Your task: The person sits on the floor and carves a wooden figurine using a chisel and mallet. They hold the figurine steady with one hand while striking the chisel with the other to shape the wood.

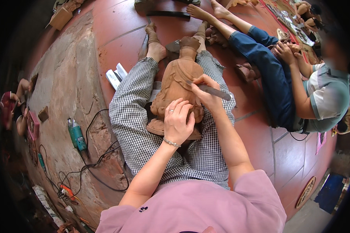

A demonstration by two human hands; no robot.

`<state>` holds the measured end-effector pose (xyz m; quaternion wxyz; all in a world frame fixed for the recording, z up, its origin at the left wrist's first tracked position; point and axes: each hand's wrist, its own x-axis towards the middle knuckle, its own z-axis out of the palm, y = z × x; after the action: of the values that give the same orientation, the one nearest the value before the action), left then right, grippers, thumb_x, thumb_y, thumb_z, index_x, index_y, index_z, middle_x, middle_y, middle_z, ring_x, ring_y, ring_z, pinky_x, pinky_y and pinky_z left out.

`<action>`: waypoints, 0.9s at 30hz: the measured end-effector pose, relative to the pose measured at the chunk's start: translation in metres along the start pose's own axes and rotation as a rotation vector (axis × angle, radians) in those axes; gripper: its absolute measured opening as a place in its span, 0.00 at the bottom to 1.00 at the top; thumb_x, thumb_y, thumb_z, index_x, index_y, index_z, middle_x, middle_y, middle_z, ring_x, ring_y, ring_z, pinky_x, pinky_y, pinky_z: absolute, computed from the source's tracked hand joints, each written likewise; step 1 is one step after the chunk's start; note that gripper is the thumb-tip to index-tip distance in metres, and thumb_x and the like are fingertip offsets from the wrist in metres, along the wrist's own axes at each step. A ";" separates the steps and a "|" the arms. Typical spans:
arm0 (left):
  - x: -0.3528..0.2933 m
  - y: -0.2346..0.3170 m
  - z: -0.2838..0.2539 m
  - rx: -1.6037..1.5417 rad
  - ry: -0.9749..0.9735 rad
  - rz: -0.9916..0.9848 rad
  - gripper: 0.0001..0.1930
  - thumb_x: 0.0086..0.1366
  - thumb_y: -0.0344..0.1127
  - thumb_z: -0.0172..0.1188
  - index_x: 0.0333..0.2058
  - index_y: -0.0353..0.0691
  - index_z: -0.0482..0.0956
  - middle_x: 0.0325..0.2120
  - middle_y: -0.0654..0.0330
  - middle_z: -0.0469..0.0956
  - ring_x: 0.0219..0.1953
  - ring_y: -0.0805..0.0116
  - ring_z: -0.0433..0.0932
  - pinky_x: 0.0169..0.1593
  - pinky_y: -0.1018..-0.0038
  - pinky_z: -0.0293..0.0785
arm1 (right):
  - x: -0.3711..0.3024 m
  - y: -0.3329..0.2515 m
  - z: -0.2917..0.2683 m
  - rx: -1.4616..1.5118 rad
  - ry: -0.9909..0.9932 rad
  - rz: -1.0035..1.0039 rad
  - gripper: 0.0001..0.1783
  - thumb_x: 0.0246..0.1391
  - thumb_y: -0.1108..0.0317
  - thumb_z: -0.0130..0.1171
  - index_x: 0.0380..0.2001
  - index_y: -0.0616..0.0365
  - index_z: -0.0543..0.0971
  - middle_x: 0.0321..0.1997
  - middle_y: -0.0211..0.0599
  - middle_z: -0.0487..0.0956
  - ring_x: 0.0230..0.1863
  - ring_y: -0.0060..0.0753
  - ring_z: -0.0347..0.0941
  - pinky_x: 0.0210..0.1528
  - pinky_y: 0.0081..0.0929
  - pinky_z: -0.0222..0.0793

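Note:
A reddish-brown carved wooden figure lies between my legs, its head end away from me and its broad base nearest me. My left hand, with a ring and a bracelet, lies over the lower part near the base, fingers stretched out over the wood and thumb apart. In my right hand is a flat, dark carving knife, pinched between thumb and fingers. Its tip meets the right side of the figure's draped back or chest; which side faces up I cannot tell.
At left, a teal power tool and tangled black cords lie on worn concrete. White pieces sit beside my left leg. Another person sits close at right with a carved piece in hand. A dark bar lies past my feet.

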<state>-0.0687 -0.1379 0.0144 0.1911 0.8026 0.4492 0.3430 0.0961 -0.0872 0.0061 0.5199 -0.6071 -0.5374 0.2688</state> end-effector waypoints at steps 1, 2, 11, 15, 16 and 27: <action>0.000 0.000 0.000 -0.002 0.000 0.002 0.12 0.55 0.30 0.63 0.40 0.37 0.81 0.46 0.54 0.81 0.58 0.53 0.74 0.63 0.57 0.66 | 0.001 -0.006 0.002 -0.009 0.005 0.040 0.08 0.47 0.68 0.65 0.28 0.62 0.80 0.27 0.41 0.83 0.29 0.31 0.82 0.33 0.27 0.76; 0.000 -0.001 -0.001 -0.001 -0.002 0.005 0.12 0.55 0.29 0.63 0.40 0.37 0.82 0.46 0.54 0.81 0.58 0.53 0.74 0.63 0.58 0.66 | 0.000 -0.004 0.004 -0.094 0.016 0.070 0.08 0.48 0.68 0.65 0.29 0.61 0.80 0.28 0.39 0.84 0.29 0.31 0.82 0.33 0.27 0.76; 0.000 0.000 0.001 0.023 -0.018 0.014 0.12 0.56 0.29 0.63 0.40 0.37 0.81 0.46 0.55 0.81 0.58 0.53 0.74 0.63 0.59 0.65 | 0.001 0.000 0.003 0.032 0.050 -0.048 0.07 0.46 0.71 0.63 0.27 0.63 0.79 0.30 0.45 0.83 0.30 0.36 0.83 0.33 0.30 0.76; 0.000 -0.001 0.001 0.014 -0.018 0.025 0.11 0.56 0.29 0.63 0.40 0.37 0.81 0.46 0.55 0.81 0.58 0.53 0.74 0.63 0.60 0.65 | -0.001 -0.014 0.005 -0.050 0.039 0.082 0.06 0.45 0.71 0.63 0.26 0.63 0.78 0.28 0.46 0.82 0.28 0.37 0.82 0.33 0.31 0.75; 0.001 0.000 0.002 0.010 -0.015 0.027 0.11 0.56 0.29 0.63 0.40 0.37 0.81 0.46 0.55 0.81 0.58 0.53 0.74 0.63 0.60 0.65 | -0.002 -0.009 0.006 -0.028 0.060 0.028 0.06 0.45 0.71 0.63 0.26 0.63 0.78 0.28 0.46 0.82 0.29 0.37 0.82 0.33 0.31 0.75; 0.001 0.000 0.004 0.041 -0.020 0.036 0.11 0.57 0.29 0.63 0.40 0.37 0.81 0.46 0.54 0.82 0.58 0.52 0.75 0.62 0.60 0.65 | -0.018 0.021 0.005 0.320 0.155 0.214 0.11 0.53 0.65 0.69 0.29 0.61 0.79 0.25 0.29 0.80 0.27 0.15 0.73 0.30 0.18 0.67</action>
<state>-0.0654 -0.1368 0.0125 0.1730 0.8176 0.4398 0.3290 0.0948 -0.1000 -0.0188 0.6181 -0.5892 -0.3786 0.3571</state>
